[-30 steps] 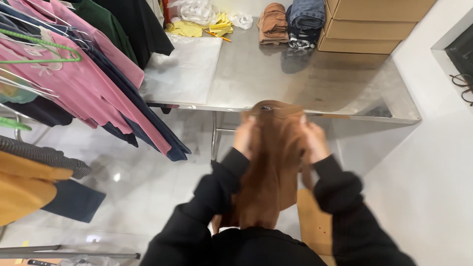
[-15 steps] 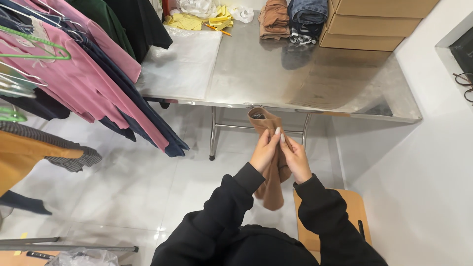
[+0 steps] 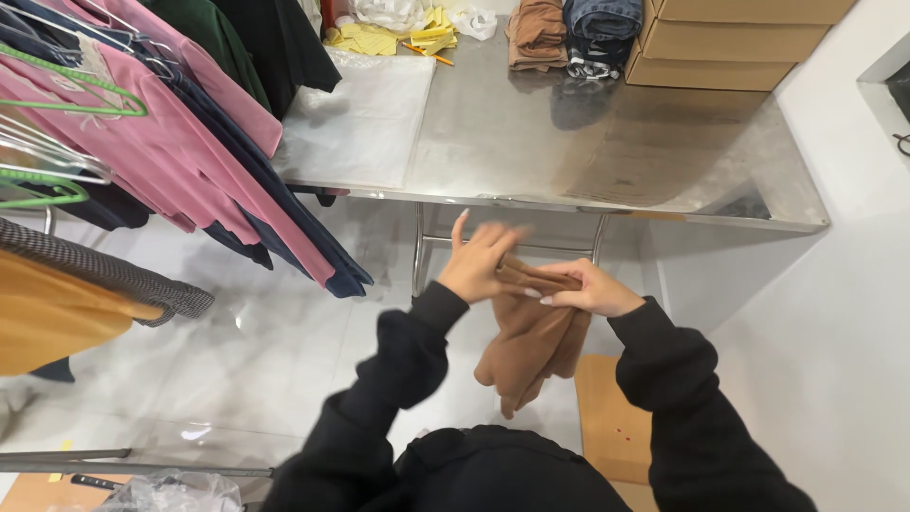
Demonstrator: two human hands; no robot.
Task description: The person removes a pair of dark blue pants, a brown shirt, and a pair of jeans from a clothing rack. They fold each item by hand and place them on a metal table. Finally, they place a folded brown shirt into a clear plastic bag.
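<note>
Brown garment (image 3: 533,346) | soft, bunched, hanging | both hands gripping top

Brown garment (image 3: 531,346), bunched, hanging below table edge

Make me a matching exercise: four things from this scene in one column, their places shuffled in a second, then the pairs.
Things:
1. brown garment
2. cardboard boxes
3. pink shirt
4. clear plastic bag

Places:
A. on a hanger at the rack
B. flat on the steel table, left part
C. between the left hand and right hand
D. stacked at the table's far right corner

Pairs: 1-C, 2-D, 3-A, 4-B
</note>
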